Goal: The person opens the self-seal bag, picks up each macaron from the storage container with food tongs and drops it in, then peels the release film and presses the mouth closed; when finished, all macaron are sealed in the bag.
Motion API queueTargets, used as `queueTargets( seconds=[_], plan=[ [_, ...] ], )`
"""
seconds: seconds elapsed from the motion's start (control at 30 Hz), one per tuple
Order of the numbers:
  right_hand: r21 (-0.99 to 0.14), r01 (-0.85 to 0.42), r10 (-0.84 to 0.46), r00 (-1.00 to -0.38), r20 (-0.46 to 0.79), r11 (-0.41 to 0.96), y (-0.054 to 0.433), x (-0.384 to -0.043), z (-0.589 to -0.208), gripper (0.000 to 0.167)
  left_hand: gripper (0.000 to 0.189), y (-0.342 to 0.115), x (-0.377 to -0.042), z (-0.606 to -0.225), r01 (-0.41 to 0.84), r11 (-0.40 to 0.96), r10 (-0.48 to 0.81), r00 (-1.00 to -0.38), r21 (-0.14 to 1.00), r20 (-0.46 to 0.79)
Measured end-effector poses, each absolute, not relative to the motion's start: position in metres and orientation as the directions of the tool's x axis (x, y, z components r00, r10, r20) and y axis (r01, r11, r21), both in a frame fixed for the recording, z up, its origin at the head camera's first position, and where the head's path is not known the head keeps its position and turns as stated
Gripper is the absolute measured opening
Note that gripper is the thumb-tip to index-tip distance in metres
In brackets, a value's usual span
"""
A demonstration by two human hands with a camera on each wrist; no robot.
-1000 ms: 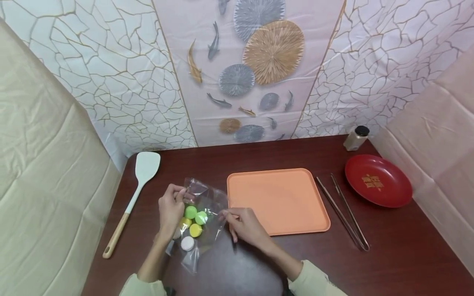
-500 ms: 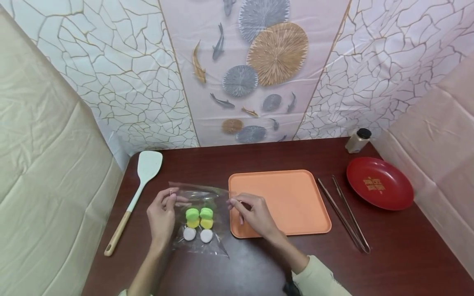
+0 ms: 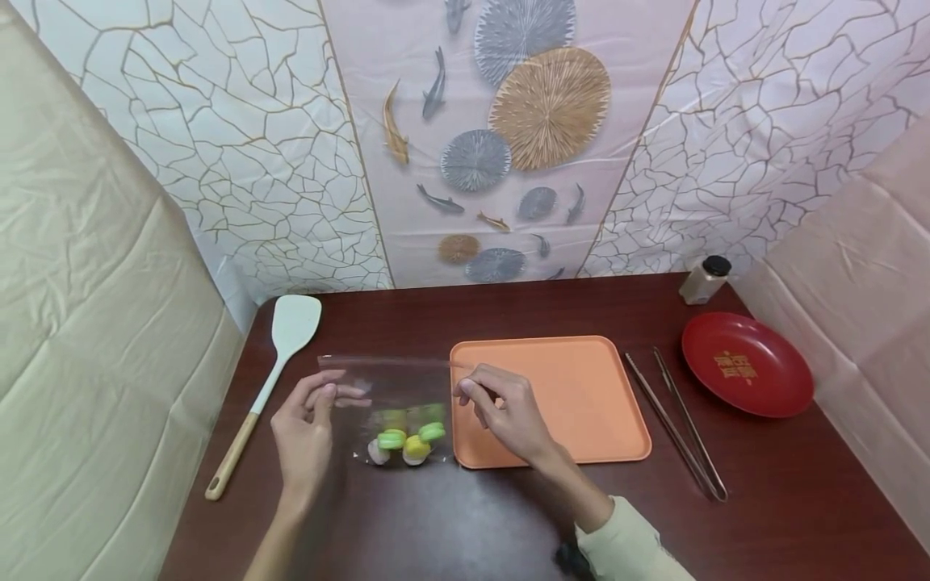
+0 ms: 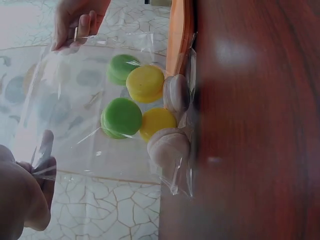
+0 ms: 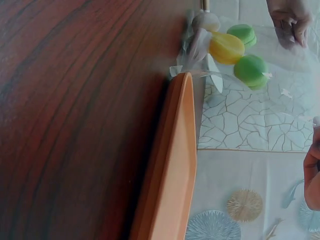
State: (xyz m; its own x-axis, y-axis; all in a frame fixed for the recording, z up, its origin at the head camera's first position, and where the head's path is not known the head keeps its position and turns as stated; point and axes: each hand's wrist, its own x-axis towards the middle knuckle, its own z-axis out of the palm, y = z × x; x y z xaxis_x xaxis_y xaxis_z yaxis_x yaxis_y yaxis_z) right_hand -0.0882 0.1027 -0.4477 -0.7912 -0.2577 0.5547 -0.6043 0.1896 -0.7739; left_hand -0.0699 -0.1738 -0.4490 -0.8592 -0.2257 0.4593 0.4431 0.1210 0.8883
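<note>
A clear plastic bag is stretched between my two hands, upright in the left wrist view with its lower end at the table. Inside are several macarons: green, yellow and pale whitish, bunched toward the bottom. My left hand pinches the bag's upper left side between thumb and fingers. At its upper right side, my right hand pinches the edge, fingers curled, over the left part of the orange tray.
Left of the bag lies a white spatula with a wooden handle. Metal tongs lie right of the tray. Behind them are a red plate and a small jar with black lid. Fabric walls enclose the table.
My hands have spread apart, the left moving left and the right moving right. The bag has gone from crumpled and slanted to stretched out, and the macarons have shifted inside it.
</note>
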Motion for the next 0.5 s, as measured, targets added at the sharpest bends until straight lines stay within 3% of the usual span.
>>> queueTargets(
  seconds=[0.2,0.5],
  plan=[
    [-0.785,-0.586,-0.255,-0.805,0.536,0.201,0.1056,-0.0876,-0.4445,0.022,0.021,-0.1786,-0.0666,-0.4519,0.4,0.041,-0.175,-0.899,0.916,0.401],
    [-0.745,-0.62,-0.314,-0.778,0.544,0.245,0.112,-0.0888,-0.4451,0.018,0.021,-0.1732,-0.0628,-0.4481,0.352,0.009,-0.178,-0.92,0.936,0.348]
  ],
)
